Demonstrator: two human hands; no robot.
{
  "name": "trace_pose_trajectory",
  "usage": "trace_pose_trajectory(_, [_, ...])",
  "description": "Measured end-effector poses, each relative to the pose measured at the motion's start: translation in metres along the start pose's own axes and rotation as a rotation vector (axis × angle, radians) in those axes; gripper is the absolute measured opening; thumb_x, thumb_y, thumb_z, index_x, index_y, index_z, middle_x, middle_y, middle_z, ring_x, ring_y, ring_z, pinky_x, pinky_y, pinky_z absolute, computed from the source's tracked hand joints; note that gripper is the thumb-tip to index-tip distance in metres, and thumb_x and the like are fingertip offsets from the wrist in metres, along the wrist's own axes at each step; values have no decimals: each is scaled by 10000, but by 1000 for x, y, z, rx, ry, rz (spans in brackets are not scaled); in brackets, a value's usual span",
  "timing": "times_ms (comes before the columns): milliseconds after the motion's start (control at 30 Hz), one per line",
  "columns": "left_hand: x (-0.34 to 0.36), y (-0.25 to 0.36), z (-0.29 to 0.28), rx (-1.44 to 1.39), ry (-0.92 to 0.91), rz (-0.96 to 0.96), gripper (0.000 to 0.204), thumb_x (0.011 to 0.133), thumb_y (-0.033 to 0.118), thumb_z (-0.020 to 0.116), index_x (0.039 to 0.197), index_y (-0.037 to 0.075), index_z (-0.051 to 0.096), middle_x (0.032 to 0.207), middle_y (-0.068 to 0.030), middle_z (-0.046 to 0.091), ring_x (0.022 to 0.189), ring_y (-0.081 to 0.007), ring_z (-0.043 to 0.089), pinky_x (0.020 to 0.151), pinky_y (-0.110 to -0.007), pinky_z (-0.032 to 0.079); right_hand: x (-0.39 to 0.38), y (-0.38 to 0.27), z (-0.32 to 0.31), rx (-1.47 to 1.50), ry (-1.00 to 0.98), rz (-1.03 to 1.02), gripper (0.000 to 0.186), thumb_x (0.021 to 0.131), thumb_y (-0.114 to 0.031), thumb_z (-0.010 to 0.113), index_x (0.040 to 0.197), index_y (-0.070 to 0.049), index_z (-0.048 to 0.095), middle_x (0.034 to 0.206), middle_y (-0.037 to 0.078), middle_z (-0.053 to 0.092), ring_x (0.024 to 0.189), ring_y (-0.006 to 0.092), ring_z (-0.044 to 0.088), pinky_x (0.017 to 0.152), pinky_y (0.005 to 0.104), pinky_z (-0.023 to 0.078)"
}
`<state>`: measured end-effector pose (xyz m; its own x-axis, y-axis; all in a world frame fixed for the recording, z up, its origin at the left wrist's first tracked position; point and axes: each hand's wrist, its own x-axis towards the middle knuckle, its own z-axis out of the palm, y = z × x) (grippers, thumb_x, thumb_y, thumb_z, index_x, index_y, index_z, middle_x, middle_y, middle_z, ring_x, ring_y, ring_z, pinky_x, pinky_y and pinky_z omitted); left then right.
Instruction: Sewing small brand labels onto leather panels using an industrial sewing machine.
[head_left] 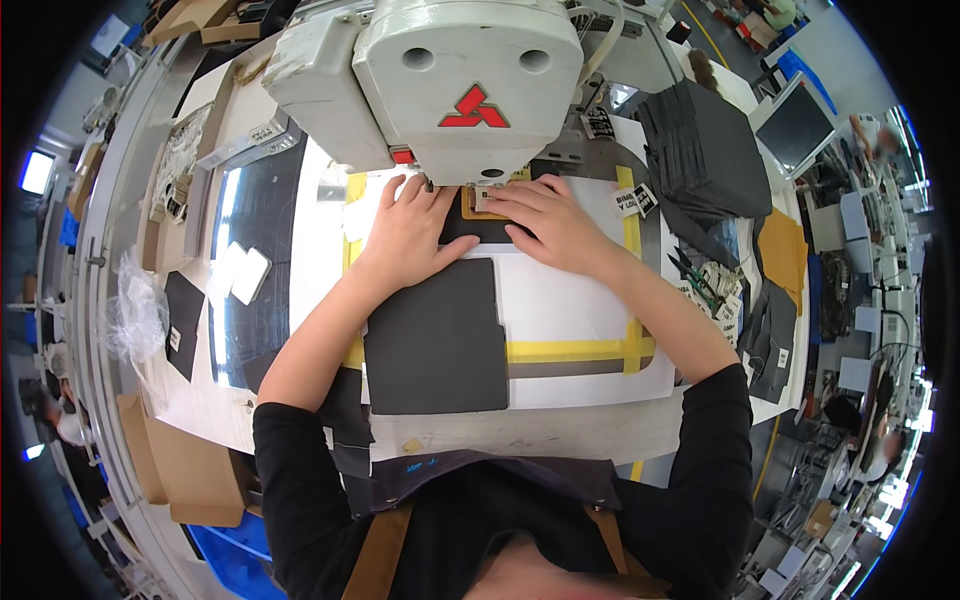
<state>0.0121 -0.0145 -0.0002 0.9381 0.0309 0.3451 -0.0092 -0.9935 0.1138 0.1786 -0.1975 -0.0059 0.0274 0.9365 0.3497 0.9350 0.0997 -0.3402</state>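
Note:
Both my hands lie under the white head of an industrial sewing machine (470,110). My left hand (408,232) rests flat with its fingers spread, at the left edge of a dark fabric piece (480,232). Across from it, my right hand (552,226) has its fingers stretched over the same piece, fingertips by a small label (482,199) inside a yellowish frame (467,208). The machine head partly hides the fingertips and the frame. Closer to me, a dark grey panel (435,338) lies on a white sheet (570,300) marked with yellow tape (570,351).
At the right stand a stack of dark panels (705,145), a heap of labels (728,305) with green-handled tools (697,280), and a monitor (795,125). To the left are a tray (150,215), white cards (250,275), a plastic bag (138,308) and a cardboard box (190,460).

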Motion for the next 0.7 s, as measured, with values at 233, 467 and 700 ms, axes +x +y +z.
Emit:
trace_pose_trajectory(233, [2,-1,-1,1,-21,-13,671,842,476,641,1269,-36,567,1209,-117,590,1158,-282,497,1075,-496,298,-3,4,-2,27,47,-24,354,862,-101,626,1216,-105,632,1272,47,617,1186,217,549,1047,404,343])
trace_pose_trajectory(467, [1,-2,2,-19,-44,-31,635,845,453,641,1265,-18,577,1213,-101,596,1155,-273,503,1073,-500,302,-1,0,-5,-1,25,-25,354,859,-103,623,1212,-108,638,1256,44,623,1179,211,550,1053,400,333])
trace_pose_trajectory(700, [4,-3,-3,47,-76,-13,599,854,423,637,1266,-8,583,1226,-98,597,1166,-274,499,1069,-499,302,-3,5,0,14,61,-18,360,855,-101,622,1215,-104,635,1251,49,625,1176,217,551,1052,403,334])
